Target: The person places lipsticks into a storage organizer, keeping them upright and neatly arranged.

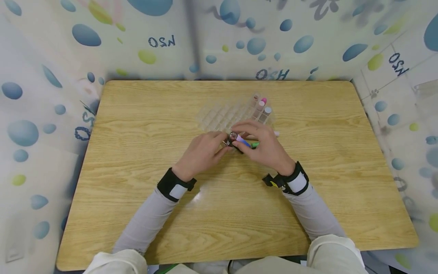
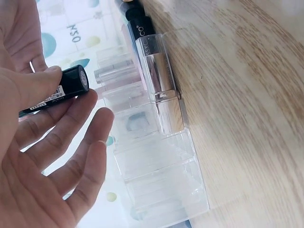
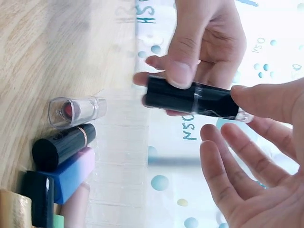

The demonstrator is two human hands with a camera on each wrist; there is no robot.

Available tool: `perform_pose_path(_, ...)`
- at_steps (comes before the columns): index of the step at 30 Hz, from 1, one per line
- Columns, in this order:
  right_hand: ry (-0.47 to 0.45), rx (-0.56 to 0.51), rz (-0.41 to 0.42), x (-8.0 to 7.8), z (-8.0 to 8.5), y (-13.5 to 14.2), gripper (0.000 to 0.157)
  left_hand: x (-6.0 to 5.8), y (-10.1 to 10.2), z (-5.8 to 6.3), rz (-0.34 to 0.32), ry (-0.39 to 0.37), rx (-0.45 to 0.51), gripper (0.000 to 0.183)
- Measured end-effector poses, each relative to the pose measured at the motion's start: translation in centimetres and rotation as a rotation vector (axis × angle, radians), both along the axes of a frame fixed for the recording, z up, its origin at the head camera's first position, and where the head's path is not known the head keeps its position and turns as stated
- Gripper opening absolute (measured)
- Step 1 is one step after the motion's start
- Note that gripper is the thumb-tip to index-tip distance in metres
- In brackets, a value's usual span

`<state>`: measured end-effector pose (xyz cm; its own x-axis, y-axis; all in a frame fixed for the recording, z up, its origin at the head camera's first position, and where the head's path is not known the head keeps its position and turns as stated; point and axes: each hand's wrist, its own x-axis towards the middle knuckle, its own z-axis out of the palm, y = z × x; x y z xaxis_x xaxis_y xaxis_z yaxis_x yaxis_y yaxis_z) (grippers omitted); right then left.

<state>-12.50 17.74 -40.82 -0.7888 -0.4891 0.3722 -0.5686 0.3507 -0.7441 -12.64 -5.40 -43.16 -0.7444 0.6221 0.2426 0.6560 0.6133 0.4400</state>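
Observation:
My left hand (image 1: 202,152) and right hand (image 1: 263,148) meet over the near edge of a clear plastic organizer (image 1: 217,114). Between them lies a glossy black lipstick tube (image 3: 171,96), seen most fully in the right wrist view, with a clear tip at its right end. My left thumb and fingers pinch one end; the thumb and forefinger of my right hand pinch the other, its remaining fingers spread. The left wrist view shows a round end label on the lipstick. Its middle is partly hidden in the head view.
Several lipsticks stand in the organizer: a clear-capped red one (image 3: 69,111), a black one with a gold ring (image 3: 64,146), a blue-and-pink one (image 3: 73,173) and a gold one (image 3: 15,209). White-capped tubes (image 1: 267,110) stand at its far right. Beneath is a wooden table (image 1: 137,114).

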Motion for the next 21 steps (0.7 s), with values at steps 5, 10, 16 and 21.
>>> perform_pose_path(5, 0.026, -0.06, 0.009, -0.18, -0.45, -0.22, 0.031, 0.03, -0.17, 0.33, 0.009, -0.01, 0.031, 0.02)
perform_pose_path(10, 0.059, -0.098, 0.014, -0.37, -0.61, -0.27, 0.031, -0.07, -0.17, 0.53, 0.004, -0.01, 0.025, 0.022)
perform_pose_path(16, 0.12, -0.123, -0.004, -0.34, -0.62, -0.47, 0.028, -0.07, -0.09, 0.63, 0.006, 0.013, 0.021, 0.021)
perform_pose_path(21, 0.159, -0.125, -0.016, -0.41, -0.64, -0.51, 0.023, -0.17, -0.47, 0.53, 0.012, 0.026, 0.018, 0.027)
